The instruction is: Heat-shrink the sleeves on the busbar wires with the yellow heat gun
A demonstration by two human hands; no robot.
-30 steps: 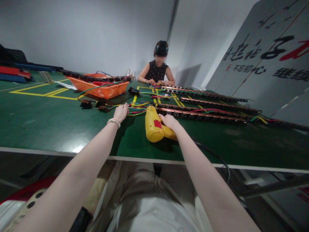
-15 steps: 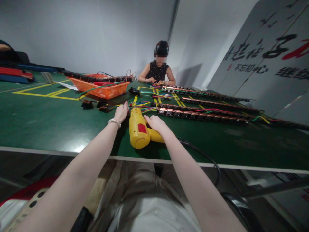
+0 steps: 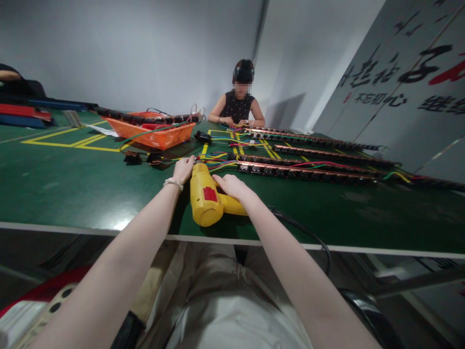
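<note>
A yellow heat gun with a red label lies over the near part of the table, its nozzle end pointing away from me. My right hand is closed around its handle. Just left of the gun's front, my left hand is closed at the coloured wires, its fingertips partly hidden. Those wires run right into a long strip of black parts with copper bars. To the left of my left hand lie black connectors on wire ends.
An orange basket with more strips stands at the back left. Further strips lie at the right. A co-worker sits across the green table. The heat gun's black cable hangs over the near edge.
The heat gun's body has swung slightly left and toward me, with my right hand still on its handle. My left hand stays by the wires. The view has shifted a little.
</note>
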